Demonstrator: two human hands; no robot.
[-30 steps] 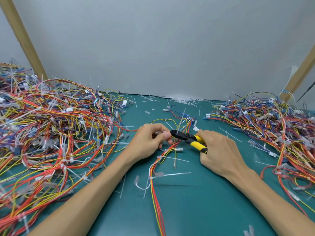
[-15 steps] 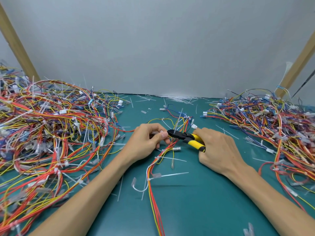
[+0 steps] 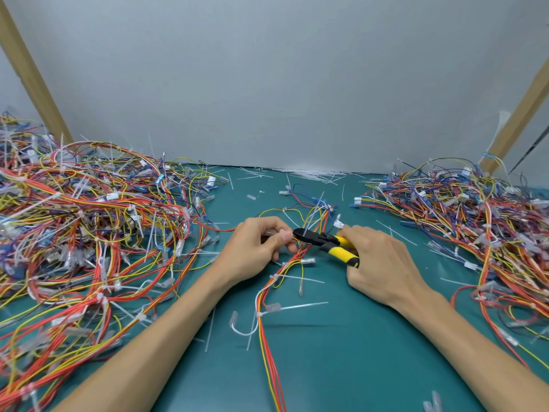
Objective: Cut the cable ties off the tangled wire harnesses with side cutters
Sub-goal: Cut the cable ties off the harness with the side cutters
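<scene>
One wire harness [image 3: 267,331] of red, yellow and white wires runs up the middle of the green mat [image 3: 341,367]. My left hand [image 3: 255,251] pinches a part of it with a white cable tie between thumb and fingers. My right hand [image 3: 383,263] grips the yellow-handled side cutters [image 3: 329,243]. Their black jaws point left and sit right at my left fingertips. More white cable ties [image 3: 297,278] stick out from the harness below the hands.
A big tangle of harnesses [image 3: 83,233] covers the left of the mat, and a second pile [image 3: 475,227] lies on the right. Cut tie pieces [image 3: 309,173] litter the back edge by the grey wall. Wooden struts [image 3: 32,75] lean at both sides.
The view has tilted slightly, so the scene sits a little lower and left. Both hands keep their hold, with the cutter jaws still at my left fingertips.
</scene>
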